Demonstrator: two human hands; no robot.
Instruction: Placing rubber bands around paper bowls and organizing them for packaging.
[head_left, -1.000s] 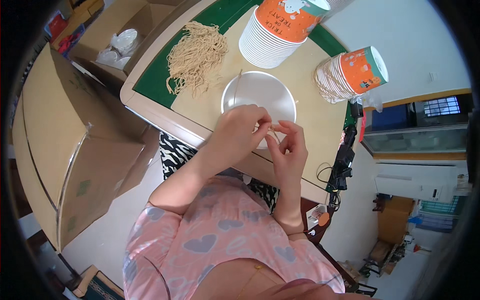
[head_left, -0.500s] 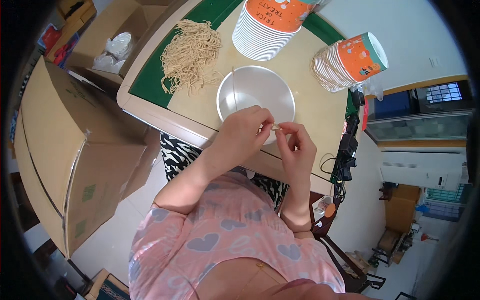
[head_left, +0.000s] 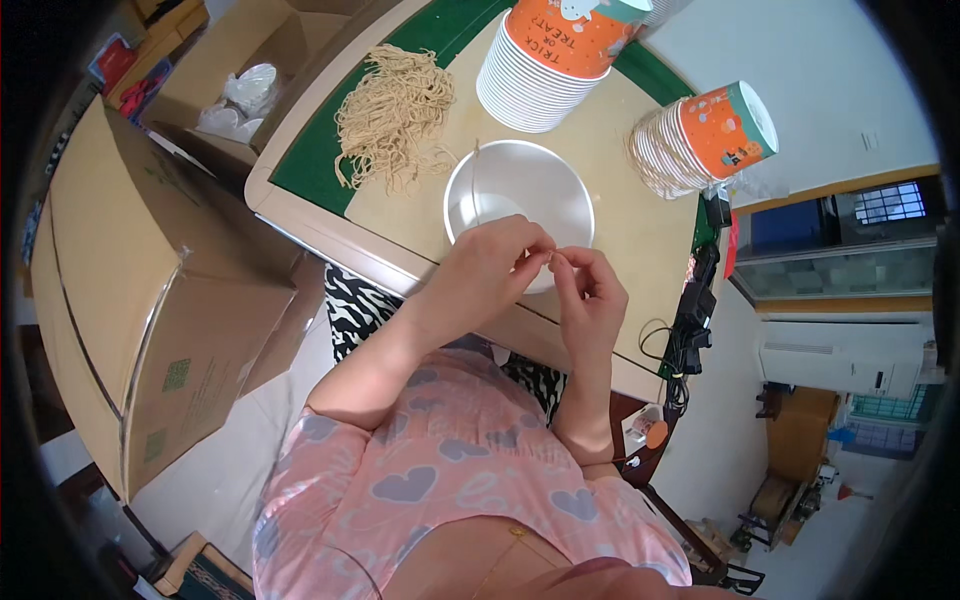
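At the near edge of the table [head_left: 640,245], both hands meet over the near right part of an open white bucket [head_left: 535,185]. The left hand [head_left: 492,262] has its grip drawn together, thumb and forefinger pinching a thin tan cord [head_left: 476,182], its back covering part of the bucket's opening. The right hand [head_left: 592,292] faces it with thumb and forefinger pressed to the same cord, its other fingers curled loosely. Between the two grips only a tiny bit of cord shows, right at the fingertips, so whether it is knotted there I cannot tell. Another stretch of cord crosses the bucket's far left rim and runs down inside toward the left hand's knuckles, which hide the rest. Beyond the left hand, well apart from the fingers, lies a tangled pile of tan cords [head_left: 395,120]. Past the bucket stands a tall stack of orange and white buckets [head_left: 545,75]; farther right, a smaller stack of cups [head_left: 700,140] tilts sideways, with cords looped around its white rims.
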